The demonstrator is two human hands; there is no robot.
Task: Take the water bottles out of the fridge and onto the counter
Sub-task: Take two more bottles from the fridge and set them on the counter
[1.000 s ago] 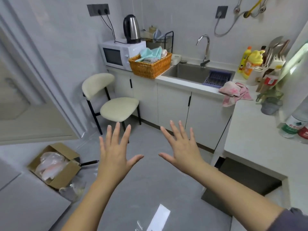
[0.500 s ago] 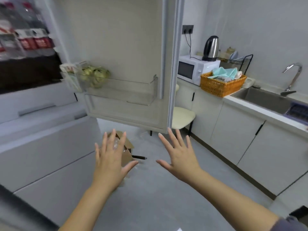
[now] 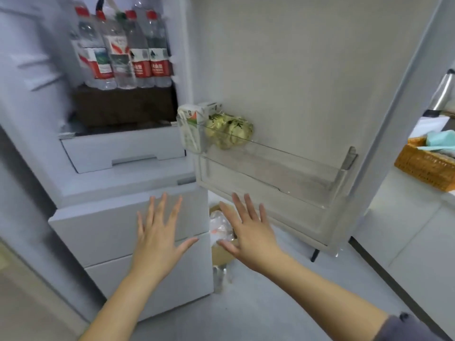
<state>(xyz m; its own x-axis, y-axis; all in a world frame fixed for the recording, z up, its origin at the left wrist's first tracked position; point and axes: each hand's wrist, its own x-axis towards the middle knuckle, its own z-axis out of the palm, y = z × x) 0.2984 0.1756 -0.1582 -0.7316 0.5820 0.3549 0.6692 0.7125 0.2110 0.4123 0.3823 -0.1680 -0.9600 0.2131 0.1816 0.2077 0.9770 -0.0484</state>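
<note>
Several clear water bottles (image 3: 123,50) with red caps and red labels stand upright in a row on a shelf inside the open fridge (image 3: 123,148), at the upper left. My left hand (image 3: 160,235) is spread flat in front of the fridge's lower drawers, holding nothing. My right hand (image 3: 251,232) is also spread with straight fingers, empty, below the open fridge door (image 3: 295,70). Both hands are well below the bottles and apart from them.
The door's clear shelf (image 3: 283,163) holds a carton (image 3: 189,126) and a bag of greens (image 3: 229,129). A cardboard box with plastic (image 3: 221,232) sits on the floor by the fridge. At the right edge are an orange basket (image 3: 426,166) and white counter cabinets (image 3: 418,242).
My view has swung left from the sink counter to the open fridge, so the bottles are now in front. Both hands stay spread and empty, now nearer the fridge.
</note>
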